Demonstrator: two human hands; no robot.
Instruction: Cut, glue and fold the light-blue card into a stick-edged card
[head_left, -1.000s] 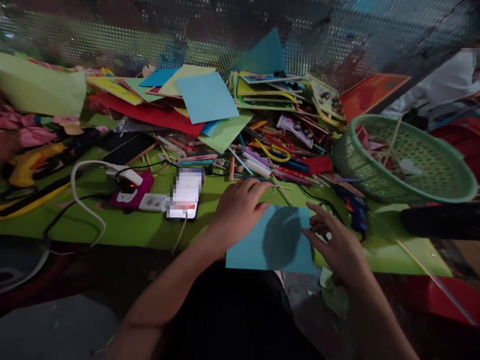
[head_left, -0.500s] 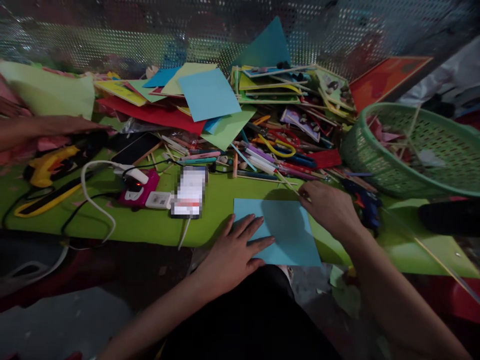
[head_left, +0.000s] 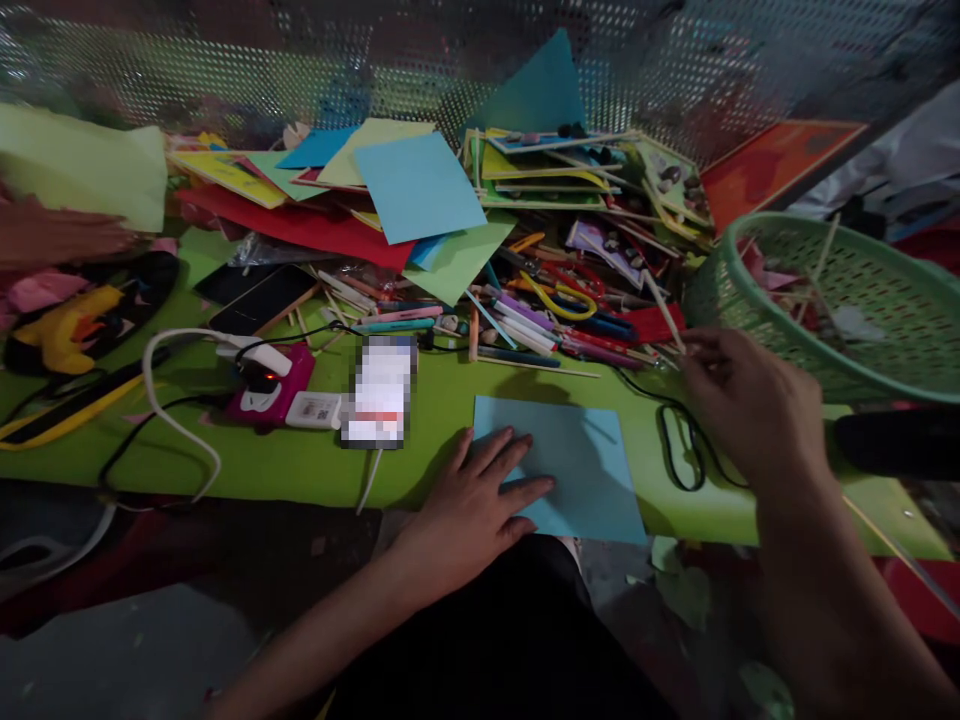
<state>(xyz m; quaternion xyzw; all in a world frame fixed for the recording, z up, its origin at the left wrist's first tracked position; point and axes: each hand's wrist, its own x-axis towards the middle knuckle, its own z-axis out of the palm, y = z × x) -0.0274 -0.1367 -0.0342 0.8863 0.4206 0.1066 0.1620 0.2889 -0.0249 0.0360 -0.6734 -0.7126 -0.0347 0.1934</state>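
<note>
A light blue paper sheet [head_left: 581, 460] lies on the green table [head_left: 300, 450] at its near edge. My left hand [head_left: 476, 500] rests flat on the sheet's left part, fingers spread. My right hand [head_left: 750, 410] is to the right of the sheet, next to the green basket [head_left: 885, 310]. Its fingertips are pinched on the lower end of a thin wooden stick [head_left: 664, 305] that slants up toward the pile of pens. The hand is slightly blurred. A black cord loop [head_left: 675, 450] lies between the sheet and my right hand.
Pens, sticks and scissors [head_left: 555, 300] are heaped behind the sheet, with stacked coloured papers [head_left: 416, 185] beyond. A phone [head_left: 379, 390], a pink power strip [head_left: 270, 385] and cables lie to the left. Another person's arm [head_left: 60, 235] and a yellow glue gun [head_left: 60, 335] are at far left.
My left hand came off the sheet's top edge and now lies flat on its near left part. My right hand left the sheet and moved right, toward the basket, onto a stick.
</note>
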